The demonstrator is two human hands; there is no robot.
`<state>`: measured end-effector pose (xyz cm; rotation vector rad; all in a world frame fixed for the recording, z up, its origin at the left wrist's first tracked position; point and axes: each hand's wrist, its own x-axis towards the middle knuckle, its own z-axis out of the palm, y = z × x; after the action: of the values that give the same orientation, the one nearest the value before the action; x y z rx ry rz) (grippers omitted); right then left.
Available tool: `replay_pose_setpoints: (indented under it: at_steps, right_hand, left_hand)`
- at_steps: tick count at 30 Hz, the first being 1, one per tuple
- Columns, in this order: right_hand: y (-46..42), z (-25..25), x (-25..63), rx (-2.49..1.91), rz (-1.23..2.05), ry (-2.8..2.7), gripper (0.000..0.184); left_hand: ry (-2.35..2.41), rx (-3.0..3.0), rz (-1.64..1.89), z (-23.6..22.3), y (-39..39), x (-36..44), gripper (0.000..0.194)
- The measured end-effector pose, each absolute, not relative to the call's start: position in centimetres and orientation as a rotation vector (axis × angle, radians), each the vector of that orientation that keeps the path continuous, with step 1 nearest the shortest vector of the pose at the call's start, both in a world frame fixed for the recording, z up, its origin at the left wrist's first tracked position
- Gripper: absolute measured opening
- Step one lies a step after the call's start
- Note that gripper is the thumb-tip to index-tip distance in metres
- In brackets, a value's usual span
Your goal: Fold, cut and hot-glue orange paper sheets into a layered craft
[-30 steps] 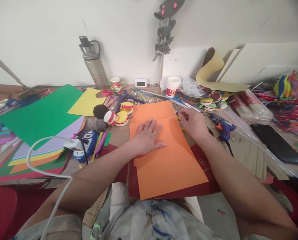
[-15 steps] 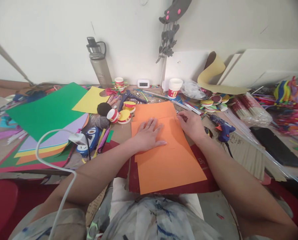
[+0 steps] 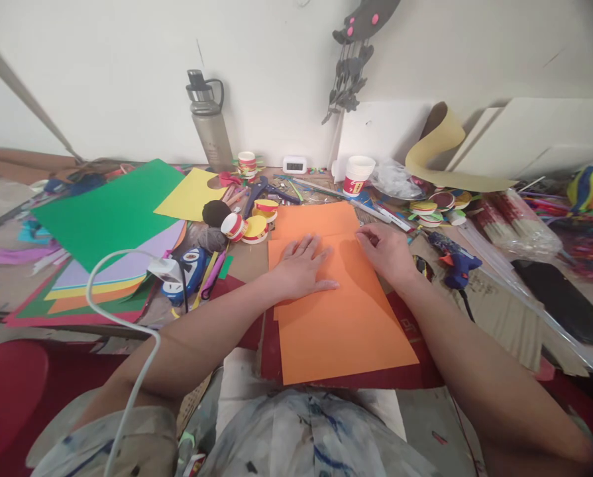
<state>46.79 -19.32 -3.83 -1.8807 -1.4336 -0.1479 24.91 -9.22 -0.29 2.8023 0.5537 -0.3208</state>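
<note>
Orange paper sheets [image 3: 343,338] overlap on a dark red board [image 3: 271,358] in front of me. My left hand [image 3: 303,268] lies flat on the upper sheet with its fingers spread, thumb pointing right. At that sheet's upper right corner, my right hand [image 3: 383,252] is closed in a pinch, thumb and forefinger at the paper's edge. Its other fingers are curled in. Beyond both hands, another piece of orange paper [image 3: 321,217] shows from under the upper sheet.
Coloured sheets [image 3: 112,205] spread out at left, beside a blue-and-white power strip [image 3: 187,278] with a white cable. Paper rings [image 3: 254,228], a paper cup [image 3: 358,175] and a bottle [image 3: 211,126] stand behind. At right lie a blue glue gun [image 3: 458,262] and a black phone [image 3: 564,301].
The view has swung slightly left, so everything sits a little further right in the picture. Both hands keep almost the same place on the orange paper.
</note>
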Motion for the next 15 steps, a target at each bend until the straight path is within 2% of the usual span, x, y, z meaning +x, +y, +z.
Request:
replay_pose_setpoints:
  at_steps: [15]
  right_hand:
    - [-19.42, -3.86, 46.24, -1.861, -0.135, -1.45, 0.018]
  left_hand:
    - [0.561, 2.784, -0.334, -0.05, -9.24, 24.88, 0.093]
